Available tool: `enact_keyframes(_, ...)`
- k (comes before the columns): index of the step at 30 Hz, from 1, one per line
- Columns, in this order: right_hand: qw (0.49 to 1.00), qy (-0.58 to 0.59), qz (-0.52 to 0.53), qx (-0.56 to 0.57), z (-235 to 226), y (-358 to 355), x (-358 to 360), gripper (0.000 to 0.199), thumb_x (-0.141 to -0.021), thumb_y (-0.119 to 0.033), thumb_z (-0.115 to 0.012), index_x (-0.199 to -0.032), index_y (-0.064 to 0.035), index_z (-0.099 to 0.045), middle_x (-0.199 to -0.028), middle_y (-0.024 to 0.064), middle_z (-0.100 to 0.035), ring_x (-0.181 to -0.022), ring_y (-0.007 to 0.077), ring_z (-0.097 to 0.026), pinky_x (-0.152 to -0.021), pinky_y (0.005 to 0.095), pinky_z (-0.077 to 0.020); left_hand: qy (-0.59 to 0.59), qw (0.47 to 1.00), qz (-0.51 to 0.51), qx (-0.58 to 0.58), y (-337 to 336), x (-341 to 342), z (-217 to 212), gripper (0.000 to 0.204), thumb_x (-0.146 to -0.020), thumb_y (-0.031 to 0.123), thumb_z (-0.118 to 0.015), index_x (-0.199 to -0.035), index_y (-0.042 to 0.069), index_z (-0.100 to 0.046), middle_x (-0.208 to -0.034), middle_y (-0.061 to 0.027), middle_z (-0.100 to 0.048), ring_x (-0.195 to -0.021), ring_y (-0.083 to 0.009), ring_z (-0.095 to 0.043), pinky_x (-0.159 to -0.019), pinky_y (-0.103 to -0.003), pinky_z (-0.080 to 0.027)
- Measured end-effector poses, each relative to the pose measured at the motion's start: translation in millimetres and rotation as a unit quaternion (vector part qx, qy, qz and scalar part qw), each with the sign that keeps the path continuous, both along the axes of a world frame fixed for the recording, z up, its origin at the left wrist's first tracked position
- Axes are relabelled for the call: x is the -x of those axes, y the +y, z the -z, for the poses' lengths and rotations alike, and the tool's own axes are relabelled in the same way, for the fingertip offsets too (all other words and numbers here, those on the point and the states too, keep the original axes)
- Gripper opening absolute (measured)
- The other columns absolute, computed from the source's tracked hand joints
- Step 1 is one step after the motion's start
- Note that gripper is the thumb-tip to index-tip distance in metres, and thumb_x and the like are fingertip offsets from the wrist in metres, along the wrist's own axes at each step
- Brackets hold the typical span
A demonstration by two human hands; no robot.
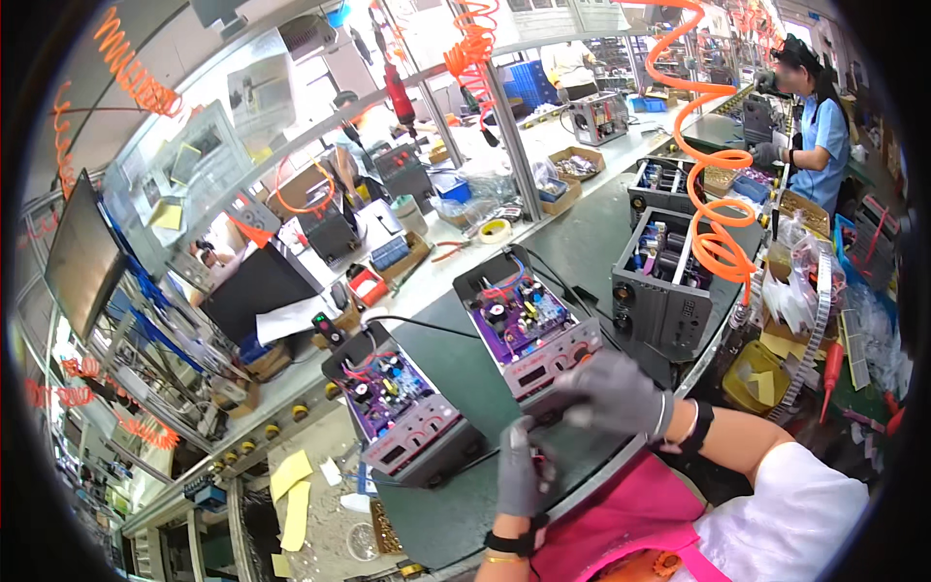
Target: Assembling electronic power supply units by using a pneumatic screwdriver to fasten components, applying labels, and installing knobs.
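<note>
My left hand [524,473], in a grey glove, is held low before the open-topped electronic device [529,335]. Its fingers are curled closed, and what they hold, if anything, is too small to make out. My right hand [621,396], gloved too, is at the lower right corner of that device's front panel; motion smears its fingers. A purple circuit board with a round black part and several coloured wires shows inside the casing. To the left sits a similar open device [398,403], tilted to my view, with its grey front panel facing me.
Two larger dark-cased units [664,281] stand to the right beneath an orange coiled air hose [722,228]. A yellow tray [761,376] and a red screwdriver [832,373] lie at the right. Yellow tape [495,231] rests on the far ledge. A co-worker [819,136] stands at the far right.
</note>
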State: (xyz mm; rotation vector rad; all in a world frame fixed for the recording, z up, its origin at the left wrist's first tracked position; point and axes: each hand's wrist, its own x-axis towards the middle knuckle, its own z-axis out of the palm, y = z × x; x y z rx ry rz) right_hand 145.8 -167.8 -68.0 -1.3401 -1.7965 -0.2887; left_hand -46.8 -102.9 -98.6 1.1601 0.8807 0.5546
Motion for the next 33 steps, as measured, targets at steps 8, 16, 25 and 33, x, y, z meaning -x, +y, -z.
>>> enact_keyframes(8,0.974,-0.045,-0.141,0.171,35.6,-11.0,36.5,0.035,-0.076,-0.014,-0.069,-0.111,-0.0141,-0.063,-0.092,0.0047,-0.063,-0.084,0.0256,-0.06,-0.075,0.0365,-0.0496,-0.126,0.988,0.008,0.089,-14.7,-6.8,17.0,0.079,-0.09,0.068,-0.029,-0.134,0.003,-0.036,-0.09,-0.0098,-0.063,-0.048,-0.0103,-0.048,-0.036,-0.02,-0.032)
enact_keyframes(16,0.883,0.408,-0.1,0.21,5.6,-12.2,12.4,0.016,-0.086,-0.005,-0.059,-0.102,-0.0045,-0.06,-0.085,0.0048,-0.061,-0.067,0.0094,-0.057,-0.059,0.0237,-0.0464,-0.158,0.977,0.052,0.132,-22.9,6.3,32.8,0.064,-0.094,0.057,-0.038,-0.12,0.0,-0.048,-0.078,-0.011,-0.061,-0.047,-0.01,-0.043,-0.039,-0.02,-0.031)
enact_keyframes(25,0.911,0.362,-0.12,0.158,3.2,-5.1,5.6,0.035,-0.076,-0.002,-0.07,-0.111,-0.0051,-0.062,-0.093,0.0039,-0.061,-0.088,0.0156,-0.059,-0.074,0.0296,-0.0498,-0.3,0.853,-0.132,0.406,-36.5,10.2,53.8,0.03,-0.09,0.021,-0.057,-0.11,-0.002,-0.056,-0.099,-0.0161,-0.06,-0.083,-0.0241,-0.057,-0.073,-0.034,-0.05)
enact_keyframes(33,0.997,-0.035,0.062,-0.011,-5.1,27.3,-13.5,0.032,-0.066,-0.008,-0.073,-0.096,-0.0119,-0.064,-0.091,0.004,-0.059,-0.087,0.0247,-0.058,-0.075,0.0373,-0.0478,-0.281,0.906,-0.081,0.305,-31.5,18.4,59.1,0.028,-0.088,0.007,-0.053,-0.116,0.003,-0.055,-0.092,-0.0093,-0.059,-0.078,-0.0199,-0.056,-0.067,-0.03,-0.048)
